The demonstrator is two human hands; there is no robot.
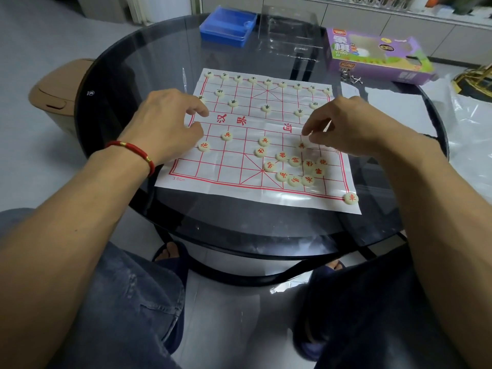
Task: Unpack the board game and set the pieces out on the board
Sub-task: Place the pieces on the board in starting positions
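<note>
While left hand (170, 121) hides board (239, 182) edge, fingertip contents unclear

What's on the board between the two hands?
In the head view, between the left hand and the right hand lies the board's bare middle band with red characters; no pieces sit there.

A round dark glass table (127, 83) stands on pale floor tiles (40, 35) (white cabinets (372, 20) behind).
</note>
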